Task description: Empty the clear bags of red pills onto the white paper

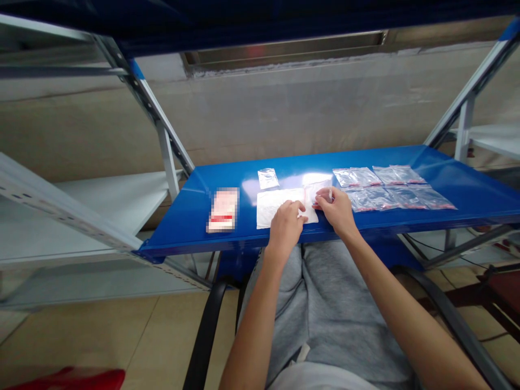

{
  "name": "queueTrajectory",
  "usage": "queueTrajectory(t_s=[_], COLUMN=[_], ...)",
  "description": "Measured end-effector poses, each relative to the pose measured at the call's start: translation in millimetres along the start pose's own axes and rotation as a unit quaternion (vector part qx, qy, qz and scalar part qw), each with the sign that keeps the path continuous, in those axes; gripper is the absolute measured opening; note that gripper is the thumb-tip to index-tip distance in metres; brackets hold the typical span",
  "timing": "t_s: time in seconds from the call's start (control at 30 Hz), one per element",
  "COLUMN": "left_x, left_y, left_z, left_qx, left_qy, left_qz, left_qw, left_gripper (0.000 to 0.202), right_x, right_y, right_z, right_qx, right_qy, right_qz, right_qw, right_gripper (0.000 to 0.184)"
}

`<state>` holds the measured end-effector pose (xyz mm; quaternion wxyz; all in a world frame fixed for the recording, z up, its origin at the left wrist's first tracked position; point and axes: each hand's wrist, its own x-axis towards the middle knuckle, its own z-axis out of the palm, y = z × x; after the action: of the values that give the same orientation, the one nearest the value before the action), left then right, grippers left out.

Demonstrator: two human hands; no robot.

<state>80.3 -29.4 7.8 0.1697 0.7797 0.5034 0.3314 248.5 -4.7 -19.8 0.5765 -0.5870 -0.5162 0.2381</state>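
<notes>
My left hand [286, 218] rests on a white sheet [267, 206], fingers bent and a little apart, with nothing seen in them. My right hand [336, 208] is just to its right, thumb and fingertips closed together at the side of a clear zip bag [313, 187]. A red line runs along that bag, which lies over the right part of the white sheet. Exactly how much of the bag my right fingers grip is partly hidden. Behind the sheet is a small clear packet [268, 178].
Several clear bags with red edges [371, 197] lie in rows at the right of the blue shelf table [483, 201]. A blurred pink-and-white item [224, 208] is at the left. Metal uprights [162, 124] frame the table, and chair armrests [207, 330] flank my legs.
</notes>
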Motion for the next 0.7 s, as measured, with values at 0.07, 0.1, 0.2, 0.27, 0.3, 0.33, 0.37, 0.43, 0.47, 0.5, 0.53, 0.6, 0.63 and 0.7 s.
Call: queueTrajectory(t_s=[0.07,0.1,0.2,0.27,0.3,0.33,0.37,0.43,0.47,0.5,0.53,0.6,0.63,0.7], left_x=[-5,-5,-2,0,1,1,0,-2,-3,-4,-6,-8,-10,-11], left_y=[-1,-2,-5,-6,-6,-6,-6,-5,-6,-6,-6,-7,-7,-8], left_z=[4.6,6.7,9.7,9.1,8.5,7.9,7.5,8.1,9.2,10.8,12.7,16.5,17.8,18.1], left_qx=[-0.012,-0.019,-0.029,-0.027,-0.023,-0.016,-0.005,0.024,0.041,0.056,0.069,0.088,0.094,0.099], left_qy=[0.004,0.008,0.014,0.015,0.015,0.012,0.008,0.001,0.001,0.002,0.005,0.013,0.017,0.021], left_qz=[0.001,-0.001,-0.006,-0.01,-0.012,-0.012,-0.01,-0.004,0.001,0.008,0.016,0.03,0.035,0.039], left_qw=[1.0,1.0,0.999,0.999,1.0,1.0,1.0,1.0,0.999,0.998,0.998,0.996,0.995,0.994], left_gripper=[0.013,0.012,0.011,0.01,0.01,0.009,0.008,0.009,0.01,0.012,0.013,0.015,0.016,0.016], right_x=[-4,-6,-8,-9,-10,-11,-12,-14,-15,-16,-17,-19,-20,-22], right_y=[-2,-3,-5,-5,-6,-6,-6,-8,-9,-10,-12,-14,-14,-14], right_z=[-1,-2,-2,-1,-1,0,0,0,0,0,1,2,3,4], right_qx=[-0.046,-0.067,-0.1,-0.093,-0.086,-0.083,-0.086,-0.109,-0.124,-0.139,-0.151,-0.17,-0.178,-0.189], right_qy=[0.008,0.012,0.019,0.013,0.008,0.005,0.002,0.004,0.006,0.007,0.007,0.003,0.001,-0.001], right_qz=[-0.015,-0.023,-0.042,-0.045,-0.045,-0.047,-0.05,-0.061,-0.069,-0.078,-0.088,-0.107,-0.114,-0.126], right_qw=[0.999,0.997,0.994,0.995,0.995,0.995,0.995,0.992,0.99,0.987,0.985,0.98,0.977,0.974], right_gripper=[0.017,0.017,0.018,0.018,0.018,0.018,0.017,0.017,0.017,0.017,0.017,0.018,0.018,0.019])
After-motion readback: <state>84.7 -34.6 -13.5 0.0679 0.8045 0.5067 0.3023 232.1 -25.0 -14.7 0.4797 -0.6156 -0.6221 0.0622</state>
